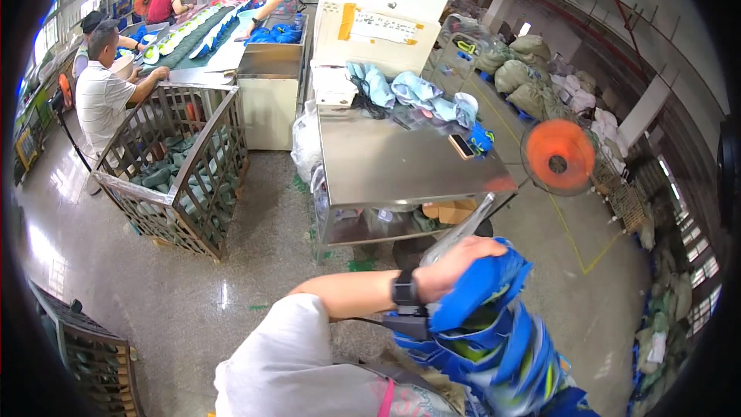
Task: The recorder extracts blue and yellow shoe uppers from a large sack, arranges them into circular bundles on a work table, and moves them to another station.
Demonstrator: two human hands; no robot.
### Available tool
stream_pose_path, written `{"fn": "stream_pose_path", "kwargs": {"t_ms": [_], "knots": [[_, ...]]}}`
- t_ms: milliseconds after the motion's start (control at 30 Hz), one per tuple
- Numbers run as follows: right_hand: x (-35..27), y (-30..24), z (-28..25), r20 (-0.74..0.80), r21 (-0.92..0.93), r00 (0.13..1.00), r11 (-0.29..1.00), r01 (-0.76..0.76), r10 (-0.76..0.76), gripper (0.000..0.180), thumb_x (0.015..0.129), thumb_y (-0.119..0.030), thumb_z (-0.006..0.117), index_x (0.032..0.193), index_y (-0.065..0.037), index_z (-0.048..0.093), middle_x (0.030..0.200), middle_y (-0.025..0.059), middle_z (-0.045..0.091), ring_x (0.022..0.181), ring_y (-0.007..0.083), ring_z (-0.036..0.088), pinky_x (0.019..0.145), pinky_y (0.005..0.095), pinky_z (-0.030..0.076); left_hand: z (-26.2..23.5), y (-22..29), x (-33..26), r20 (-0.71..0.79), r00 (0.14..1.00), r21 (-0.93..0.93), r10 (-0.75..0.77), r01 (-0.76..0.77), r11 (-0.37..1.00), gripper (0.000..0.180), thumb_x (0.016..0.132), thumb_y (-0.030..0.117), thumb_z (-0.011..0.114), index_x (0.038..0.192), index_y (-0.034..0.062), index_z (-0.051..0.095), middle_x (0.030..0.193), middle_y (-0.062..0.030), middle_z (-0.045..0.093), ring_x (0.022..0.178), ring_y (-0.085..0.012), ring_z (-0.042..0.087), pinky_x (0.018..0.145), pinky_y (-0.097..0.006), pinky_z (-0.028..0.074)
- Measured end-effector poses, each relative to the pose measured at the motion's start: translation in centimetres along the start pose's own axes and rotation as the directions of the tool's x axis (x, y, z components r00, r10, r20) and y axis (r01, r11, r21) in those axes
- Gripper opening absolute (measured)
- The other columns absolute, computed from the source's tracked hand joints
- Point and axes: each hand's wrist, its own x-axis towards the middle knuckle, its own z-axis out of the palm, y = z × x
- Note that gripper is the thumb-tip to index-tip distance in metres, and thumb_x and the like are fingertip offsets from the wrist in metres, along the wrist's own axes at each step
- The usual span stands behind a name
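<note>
The left hand [451,269] of the person, with a black strapped device [405,289] around its wrist, is grasping the upper end of a thick bundle of blue fabric pieces with yellow-green parts [505,340]. This bundle is at the lower right, in front of the body (its lower part is blurred). The right hand is out of view, therefore I cannot tell its state. Beyond the bundle stands a shiny metal worktop [386,158]; on it lie pale blue cloth pieces [413,91] at the far side, and a phone [461,146] just beside a small bright blue piece [482,139]. To the right of this worktop is a round orange fan [557,147]. At the left, a brown slatted crate [171,198] holds dark green pieces [160,177], and a co-worker in a striped shirt [106,100] is near it.
</note>
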Motion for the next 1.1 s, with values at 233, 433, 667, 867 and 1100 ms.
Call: {"fn": "stream_pose_path", "kwargs": {"t_ms": [233, 433, 667, 867, 1100], "knots": [[-5.5, 1.7, 9.4, 0.185, 0.202, 0.931, 0.915, -0.350, 0.315, 0.038, 0.085, -0.022, 0.052, 0.114, 0.002, 0.048, 0.109, 0.0121, 0.048, 0.098, 0.0212, 0.051, 0.083, 0.0340, 0.045, -2.9, 11.1, -2.1, 0.147, 0.931, 0.556, 0.333, -0.357, 0.751, 0.028, 0.084, 0.027, 0.054, 0.091, 0.0005, 0.061, 0.080, -0.0074, 0.064, 0.067, -0.0120, 0.060, 0.063, -0.027, 0.048], [-5.1, -13.6, 18.3, 0.474, 0.686, 0.628, 0.189, -0.703, 0.617, 0.031, 0.085, -0.018, 0.055, 0.110, -0.001, 0.049, 0.094, 0.0083, 0.055, 0.081, 0.0165, 0.055, 0.071, 0.0285, 0.046, -1.2, 16.1, 1.4, -0.154, 0.866, 0.390, 0.475, -0.389, 0.835, 0.033, 0.080, 0.022, 0.057, 0.103, -0.0005, 0.054, 0.093, -0.0113, 0.058, 0.083, -0.0199, 0.056, 0.074, -0.030, 0.045], [-5.1, -15.3, 33.0, 0.750, 0.631, 0.615, 0.014, -0.775, 0.241, 0.006, 0.088, -0.009, 0.050, 0.093, -0.008, 0.051, 0.080, -0.0017, 0.055, 0.072, 0.0067, 0.053, 0.064, 0.0224, 0.044, -9.2, 18.4, 8.3, -0.249, 0.504, 0.785, 0.827, -0.395, 0.477, 0.041, 0.075, 0.015, 0.060, 0.112, 0.0001, 0.050, 0.100, -0.0134, 0.055, 0.094, -0.0257, 0.054, 0.082, -0.033, 0.043], [1.4, -21.6, 43.8, 0.879, 0.444, 0.447, -0.055, -0.894, -0.169, 0.014, 0.088, -0.013, 0.050, 0.100, -0.006, 0.048, 0.083, -0.0013, 0.053, 0.074, 0.0060, 0.050, 0.067, 0.0216, 0.043, -14.3, 21.3, 13.9, 0.260, 0.430, 0.883, 0.865, 0.256, -0.393, 0.050, 0.069, 0.013, 0.063, 0.116, 0.0020, 0.048, 0.100, -0.0134, 0.055, 0.097, -0.0281, 0.052, 0.087, -0.036, 0.039], [8.9, -30.3, 56.0, 0.840, 0.484, 0.447, 0.054, -0.873, -0.307, 0.015, 0.086, -0.016, 0.053, 0.097, -0.006, 0.050, 0.087, 0.0007, 0.055, 0.077, 0.0095, 0.055, 0.072, 0.0251, 0.045, -21.2, 20.2, 18.1, -0.006, 0.489, 0.966, 0.872, 0.229, -0.122, 0.046, 0.073, 0.017, 0.059, 0.115, 0.0010, 0.047, 0.105, -0.0153, 0.054, 0.098, -0.0269, 0.052, 0.087, -0.036, 0.040]]}}
